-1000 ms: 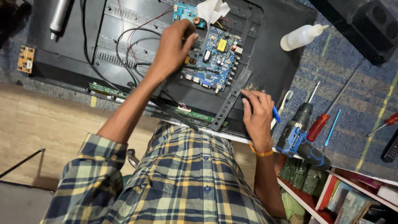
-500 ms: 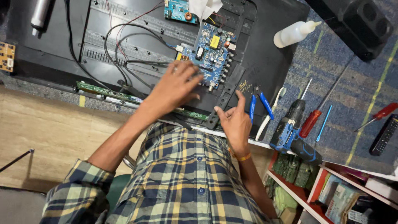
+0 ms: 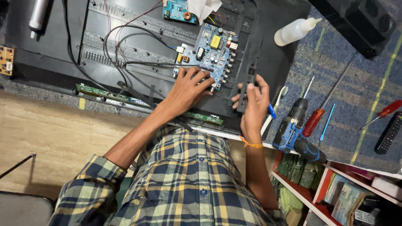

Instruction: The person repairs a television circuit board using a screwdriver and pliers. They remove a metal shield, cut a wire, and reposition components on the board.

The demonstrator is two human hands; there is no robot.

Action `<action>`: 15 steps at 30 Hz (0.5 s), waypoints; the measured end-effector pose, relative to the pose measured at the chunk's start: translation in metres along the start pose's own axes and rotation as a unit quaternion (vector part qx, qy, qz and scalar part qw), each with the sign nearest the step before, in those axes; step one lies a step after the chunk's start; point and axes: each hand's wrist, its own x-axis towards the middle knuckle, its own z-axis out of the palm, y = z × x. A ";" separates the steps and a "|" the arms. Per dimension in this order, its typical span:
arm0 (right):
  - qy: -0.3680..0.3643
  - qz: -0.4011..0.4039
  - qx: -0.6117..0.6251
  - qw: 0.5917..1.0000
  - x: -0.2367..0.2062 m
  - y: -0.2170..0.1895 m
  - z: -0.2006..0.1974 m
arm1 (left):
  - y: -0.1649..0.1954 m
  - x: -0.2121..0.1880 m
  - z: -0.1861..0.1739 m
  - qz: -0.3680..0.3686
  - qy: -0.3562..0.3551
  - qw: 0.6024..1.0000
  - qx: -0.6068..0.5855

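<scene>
An opened flat-screen set (image 3: pixel 125 42) lies back-up with a blue circuit board (image 3: pixel 211 52) in its middle. My left hand (image 3: pixel 186 90) rests on the board's near edge, fingers spread over its connectors and holding nothing. My right hand (image 3: pixel 251 102) is closed on the lower end of a long black plastic bracket (image 3: pixel 251 71) that stands just right of the board. Red, black and white wires (image 3: pixel 125 46) run from the board across the panel to the left.
A white squeeze bottle (image 3: pixel 295 30), a blue-and-black cordless drill (image 3: pixel 295 132), a red-handled screwdriver (image 3: pixel 318 113), a toothbrush (image 3: pixel 274 111) and a remote (image 3: pixel 389 132) lie on the blue mat at right. A green strip board (image 3: pixel 111 97) sits at the set's near edge. Shelves (image 3: pixel 318 188) stand lower right.
My left hand slid down from the top of the blue board to its near edge. My right hand rose from the set's edge and closed on the black bracket.
</scene>
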 end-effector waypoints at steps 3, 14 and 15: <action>-0.018 0.012 0.060 0.998 0.009 -0.008 0.009 | 0.004 0.006 -0.003 -0.009 0.007 0.999 -0.041; -0.105 0.061 0.178 0.977 0.024 -0.012 0.036 | -0.003 0.019 -0.012 0.021 -0.028 0.995 -0.095; -0.110 0.062 0.182 0.975 0.026 -0.012 0.037 | -0.003 0.019 -0.012 0.027 -0.034 0.995 -0.089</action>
